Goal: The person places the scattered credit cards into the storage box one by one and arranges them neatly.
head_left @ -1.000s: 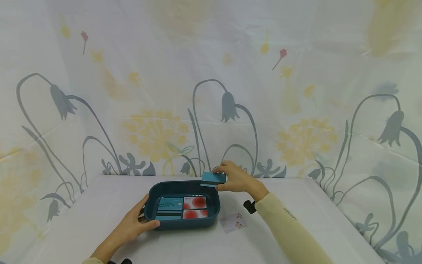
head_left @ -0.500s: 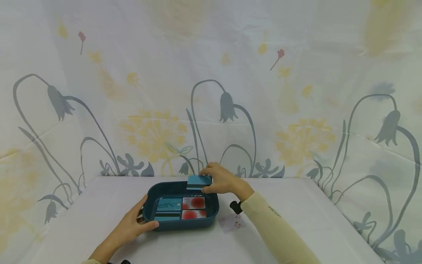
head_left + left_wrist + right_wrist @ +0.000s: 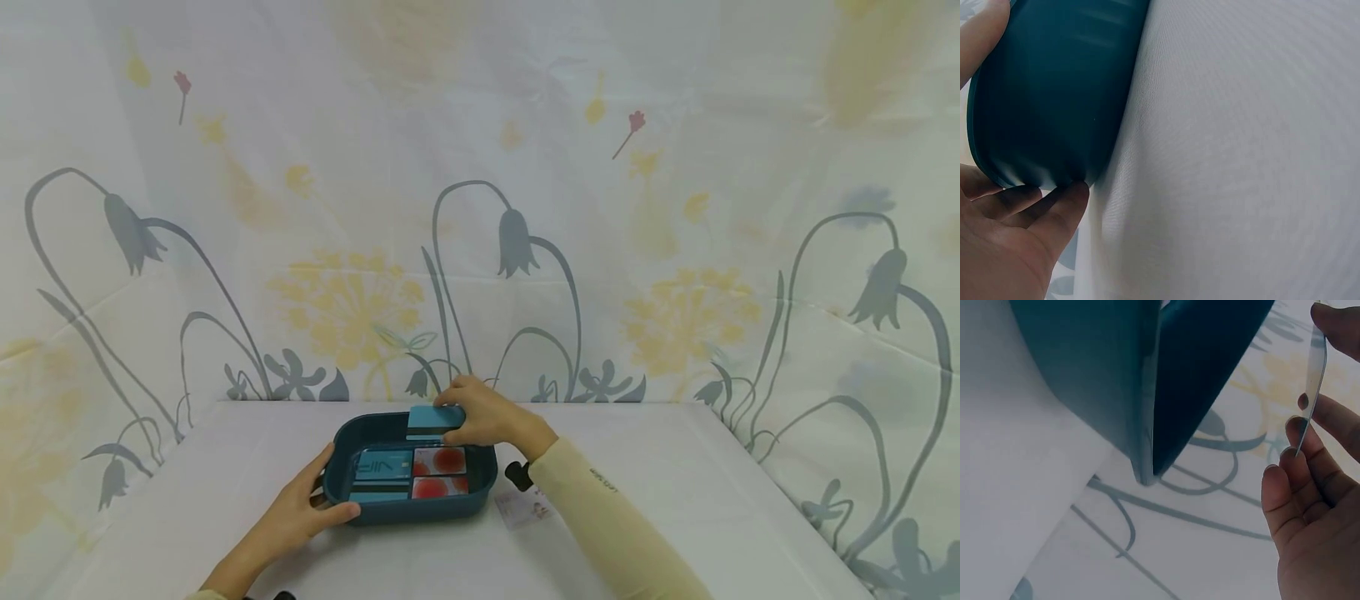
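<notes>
A dark teal tray with rounded corners [image 3: 420, 511] stands on the table. My left hand [image 3: 300, 507] grips its left end, thumb at the front wall and fingertips against the end wall in the left wrist view. Between thumb and fingers, my right hand [image 3: 487, 415] pinches a blue card with a dark stripe [image 3: 431, 422], raised over the tray's back rim. On the tray's floor lie a blue VIP card [image 3: 384, 464], a striped blue card [image 3: 380, 492] and two white cards with red circles, one behind [image 3: 440, 461] and one in front [image 3: 441, 487]. The right wrist view shows the pinched card [image 3: 1315, 381] edge-on.
A pale card with a small floral print [image 3: 517, 510] lies on the white-covered table [image 3: 420, 567], just right of the tray and partly behind my right sleeve [image 3: 600, 517]. A flower-patterned curtain [image 3: 480, 308] rises behind the table's back edge.
My right hand has moved left with the striped blue card, from the tray's back right corner to over its back rim. The left hand and the tray hold their place.
</notes>
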The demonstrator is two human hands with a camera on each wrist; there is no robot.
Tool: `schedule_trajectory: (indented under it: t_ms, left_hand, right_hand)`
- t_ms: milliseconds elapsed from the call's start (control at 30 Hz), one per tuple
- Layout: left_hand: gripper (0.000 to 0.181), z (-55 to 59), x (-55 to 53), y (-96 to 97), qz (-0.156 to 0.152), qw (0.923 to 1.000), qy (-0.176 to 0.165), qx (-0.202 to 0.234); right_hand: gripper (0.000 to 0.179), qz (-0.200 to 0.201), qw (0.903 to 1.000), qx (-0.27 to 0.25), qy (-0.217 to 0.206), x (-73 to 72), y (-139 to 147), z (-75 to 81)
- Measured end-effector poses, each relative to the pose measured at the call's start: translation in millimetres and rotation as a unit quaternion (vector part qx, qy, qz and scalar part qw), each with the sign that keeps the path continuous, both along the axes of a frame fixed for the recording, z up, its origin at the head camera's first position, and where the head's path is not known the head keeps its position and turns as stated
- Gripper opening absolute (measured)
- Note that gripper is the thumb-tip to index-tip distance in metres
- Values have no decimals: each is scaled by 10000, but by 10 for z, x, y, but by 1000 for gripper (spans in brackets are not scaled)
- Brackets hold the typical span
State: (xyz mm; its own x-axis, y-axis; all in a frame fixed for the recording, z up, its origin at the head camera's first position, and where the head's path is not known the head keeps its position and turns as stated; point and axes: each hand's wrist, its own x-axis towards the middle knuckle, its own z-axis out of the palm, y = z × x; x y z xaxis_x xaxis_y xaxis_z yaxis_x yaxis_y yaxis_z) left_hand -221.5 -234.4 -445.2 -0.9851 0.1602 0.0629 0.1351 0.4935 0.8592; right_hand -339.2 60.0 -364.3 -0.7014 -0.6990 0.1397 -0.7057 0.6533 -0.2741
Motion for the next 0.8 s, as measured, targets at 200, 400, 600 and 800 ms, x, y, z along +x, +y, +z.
schedule_trajectory:
  t_ms: [200,400,600,800]
  left_hand:
    - [106,-1,-21,6,13,10000,2,-9]
    - [106,5,-22,2,-2,10000,49,-77]
    - [106,-3,-22,-11,-4,10000,37,-46]
    - [104,-16,-12,-14,-94,9999,66,104]
  right_hand:
    - [50,113,9999,81,-1,9,-92,-22]
    - [50,247,9996,128,70,9,-178,-6]
    - [50,241,9995,178,34,-22,-244,4]
    - [52,210,9993,295,85,-41,-324,3]
